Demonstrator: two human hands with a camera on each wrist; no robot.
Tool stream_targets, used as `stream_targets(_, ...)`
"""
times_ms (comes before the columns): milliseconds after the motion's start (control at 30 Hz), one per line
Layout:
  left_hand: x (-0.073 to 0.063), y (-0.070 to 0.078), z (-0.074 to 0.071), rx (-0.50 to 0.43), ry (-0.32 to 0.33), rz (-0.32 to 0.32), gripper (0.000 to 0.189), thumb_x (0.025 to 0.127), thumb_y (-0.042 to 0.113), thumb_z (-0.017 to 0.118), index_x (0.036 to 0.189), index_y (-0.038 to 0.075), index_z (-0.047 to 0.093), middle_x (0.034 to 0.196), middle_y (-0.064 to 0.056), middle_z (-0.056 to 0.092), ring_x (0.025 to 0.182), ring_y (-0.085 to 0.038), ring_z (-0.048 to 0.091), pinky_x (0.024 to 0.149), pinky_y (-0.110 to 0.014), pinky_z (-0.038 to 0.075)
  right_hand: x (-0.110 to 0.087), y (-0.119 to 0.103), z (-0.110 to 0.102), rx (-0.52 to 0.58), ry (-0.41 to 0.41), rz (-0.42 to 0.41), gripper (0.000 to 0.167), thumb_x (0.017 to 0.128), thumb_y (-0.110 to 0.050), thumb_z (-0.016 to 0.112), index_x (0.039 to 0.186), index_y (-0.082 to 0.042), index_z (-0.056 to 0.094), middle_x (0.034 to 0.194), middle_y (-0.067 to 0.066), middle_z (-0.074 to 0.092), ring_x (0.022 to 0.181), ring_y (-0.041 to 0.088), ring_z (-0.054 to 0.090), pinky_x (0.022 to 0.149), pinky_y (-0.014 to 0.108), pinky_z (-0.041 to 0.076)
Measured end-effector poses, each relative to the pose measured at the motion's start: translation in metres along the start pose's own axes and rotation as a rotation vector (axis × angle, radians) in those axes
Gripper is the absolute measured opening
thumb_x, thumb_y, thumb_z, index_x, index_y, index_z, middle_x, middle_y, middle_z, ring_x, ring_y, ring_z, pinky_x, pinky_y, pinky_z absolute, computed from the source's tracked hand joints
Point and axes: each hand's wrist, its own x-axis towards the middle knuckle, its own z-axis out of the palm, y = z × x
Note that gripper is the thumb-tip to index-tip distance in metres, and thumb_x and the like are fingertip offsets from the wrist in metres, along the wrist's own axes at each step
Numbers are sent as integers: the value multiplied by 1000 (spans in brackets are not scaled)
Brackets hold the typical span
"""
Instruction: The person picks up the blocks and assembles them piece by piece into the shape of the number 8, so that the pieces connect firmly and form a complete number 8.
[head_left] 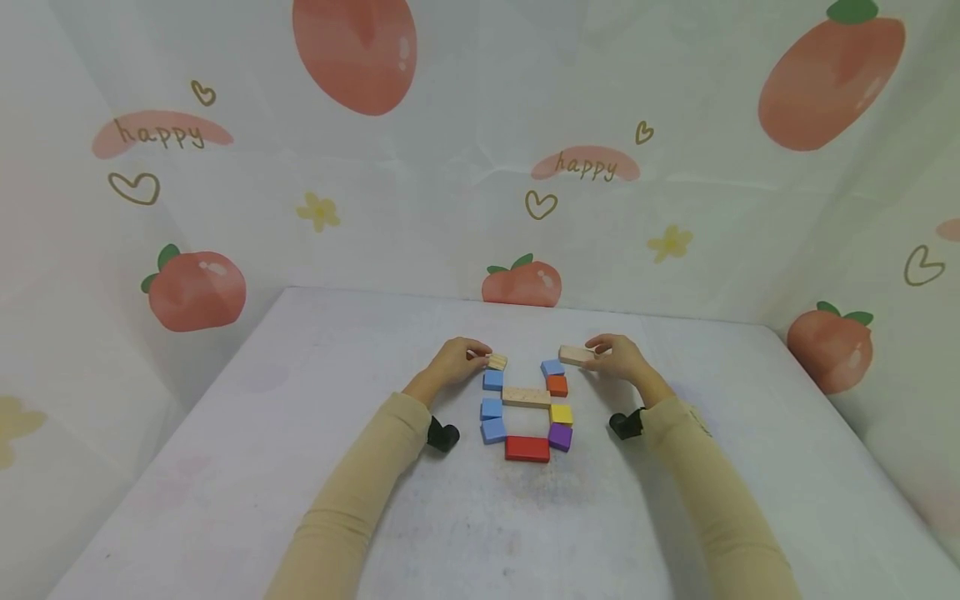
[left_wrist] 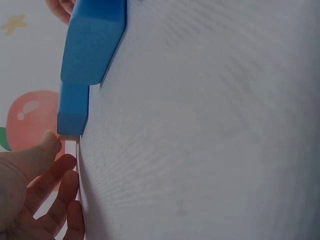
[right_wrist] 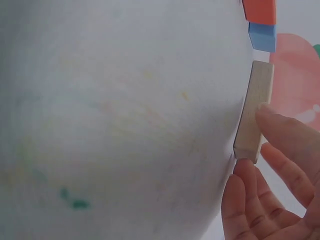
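Observation:
My left hand (head_left: 456, 362) pinches a small natural-wood block (head_left: 497, 362) at the far end of the left column. In the left wrist view only a thin edge of that wooden block (left_wrist: 68, 138) shows, right by the thumb and beside a blue block (left_wrist: 72, 110). A longer plain wooden block (head_left: 574, 356) is held by my right hand (head_left: 619, 360), just beyond the right column's blue block (head_left: 552, 367). The right wrist view shows the thumb on this long block's (right_wrist: 254, 110) side and fingers at its near end, with a gap to the blue block (right_wrist: 262, 37).
Blue blocks (head_left: 491, 409) form the left column. Orange (head_left: 557, 386), yellow (head_left: 561, 414) and purple (head_left: 560, 437) blocks line the right. A wooden plank (head_left: 527, 397) spans between them, and a red block (head_left: 527, 449) lies at the near end of the white table (head_left: 300, 467).

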Motion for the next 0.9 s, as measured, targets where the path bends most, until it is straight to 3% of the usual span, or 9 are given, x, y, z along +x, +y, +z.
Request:
stream_targets(400, -2, 2, 0, -17, -6, -31, 28, 93, 18, 57, 118, 10, 64, 117, -9, 63, 104, -22, 55, 94, -35, 46, -1, 2, 2, 9, 3, -16, 44, 85, -18, 67, 123, 1, 55, 122, 25, 54, 99, 30, 53, 82, 35, 47)
stream_targets(900, -2, 2, -1, -10, -2, -15, 27, 92, 18, 58, 116, 9, 65, 115, -9, 64, 102, -22, 56, 92, -34, 46, 1, 3, 3, 3, 14, -21, 42, 85, -19, 68, 120, 1, 57, 117, 23, 56, 98, 28, 54, 78, 31, 48)
